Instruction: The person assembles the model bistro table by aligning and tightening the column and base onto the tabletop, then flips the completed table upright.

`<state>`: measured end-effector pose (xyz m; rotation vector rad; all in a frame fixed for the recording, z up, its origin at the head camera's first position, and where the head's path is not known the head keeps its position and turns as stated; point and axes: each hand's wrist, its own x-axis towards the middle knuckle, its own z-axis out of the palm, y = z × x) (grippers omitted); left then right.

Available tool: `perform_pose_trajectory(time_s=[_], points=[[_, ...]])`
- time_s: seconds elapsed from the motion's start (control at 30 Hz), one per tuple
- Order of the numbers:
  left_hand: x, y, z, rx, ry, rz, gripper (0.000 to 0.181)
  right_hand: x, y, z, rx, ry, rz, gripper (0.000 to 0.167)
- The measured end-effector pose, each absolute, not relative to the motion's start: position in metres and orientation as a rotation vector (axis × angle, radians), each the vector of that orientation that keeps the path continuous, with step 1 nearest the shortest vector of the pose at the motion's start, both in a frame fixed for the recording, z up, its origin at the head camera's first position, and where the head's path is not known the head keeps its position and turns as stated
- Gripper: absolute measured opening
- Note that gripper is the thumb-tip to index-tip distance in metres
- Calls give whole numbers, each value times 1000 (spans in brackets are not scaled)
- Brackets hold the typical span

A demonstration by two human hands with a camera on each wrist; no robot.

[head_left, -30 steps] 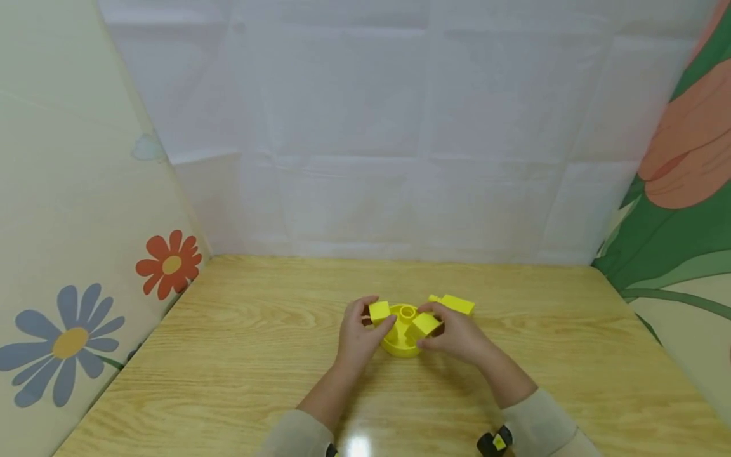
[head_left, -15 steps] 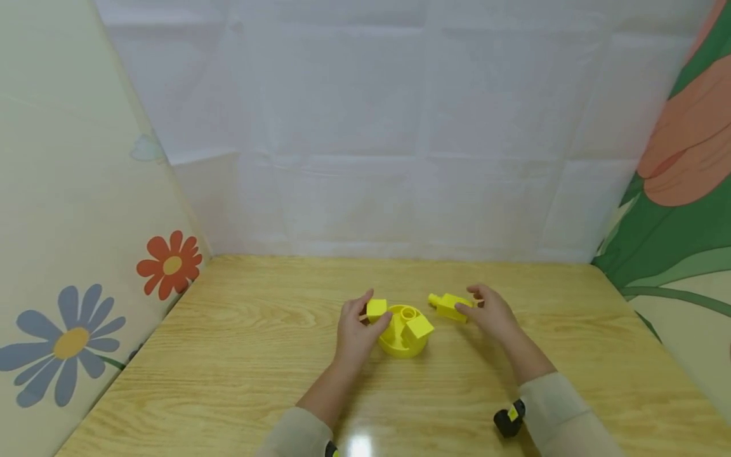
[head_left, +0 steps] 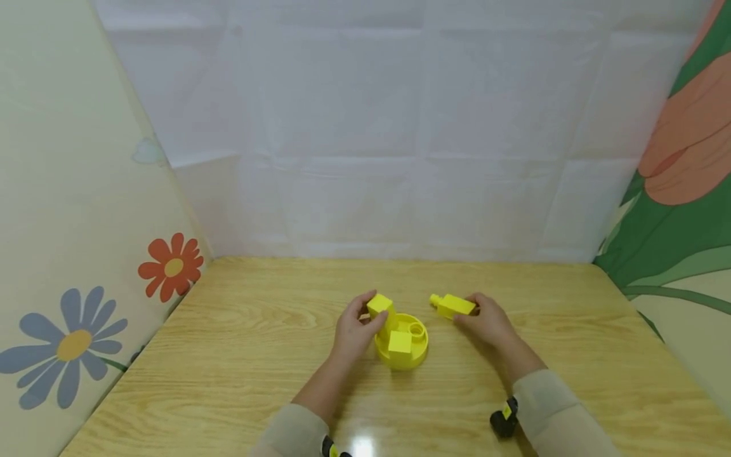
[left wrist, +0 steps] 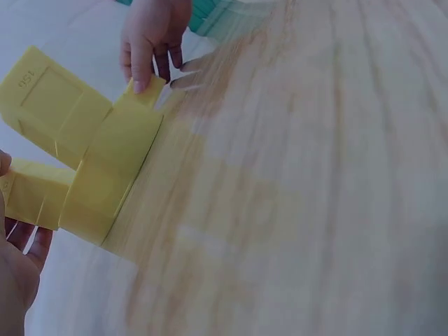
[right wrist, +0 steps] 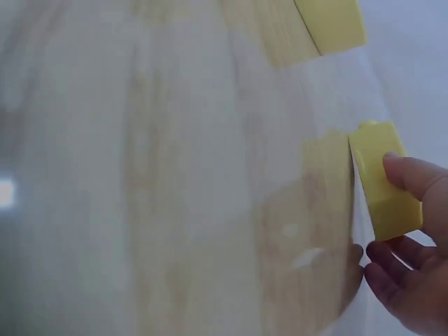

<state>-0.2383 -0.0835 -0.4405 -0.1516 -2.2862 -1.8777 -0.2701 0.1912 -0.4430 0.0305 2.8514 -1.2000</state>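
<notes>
A round yellow base (head_left: 421, 354) stands on the table, with a raised ring (head_left: 417, 331) inside its rim. Two yellow rectangular blocks rise from it: a rear-left block (head_left: 380, 307) and a front block (head_left: 400, 344). My left hand (head_left: 353, 329) holds the rear-left one between thumb and fingers. In the left wrist view, the other upright block (left wrist: 52, 98) bears embossed marks. To the right of the base lies a loose yellow block (head_left: 455, 307) with a narrow peg end pointing left. My right hand (head_left: 488, 322) pinches its right end, thumb on its face (right wrist: 385, 185).
The wood-grain table (head_left: 257, 355) carries all of these pieces. A white sheet (head_left: 365, 139) hangs behind its far edge. Flower-patterned panels (head_left: 68, 222) flank both sides. A black wrist device (head_left: 504, 420) sits at my right cuff.
My right hand has let go of the front block, moved right and taken hold of the loose block. The base has turned, bringing the front block leftward and nearer; my left hand keeps its hold.
</notes>
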Motion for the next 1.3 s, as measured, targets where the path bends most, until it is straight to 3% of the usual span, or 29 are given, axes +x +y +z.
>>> perform_pose_trajectory(time_s=[0.3,0.9,1.3], points=[[-242,-83,-439,-134,-2255,-1958,40,-260,189,-429,-37,2803,-1419,50],[-243,-87,-441,-195,-2288,-1870,51,-246,162,-403,-201,2652,-1506,41],[-221,-84,-440,-203,-2189,-1736,30,-245,153,-400,-224,2705,-1368,41]])
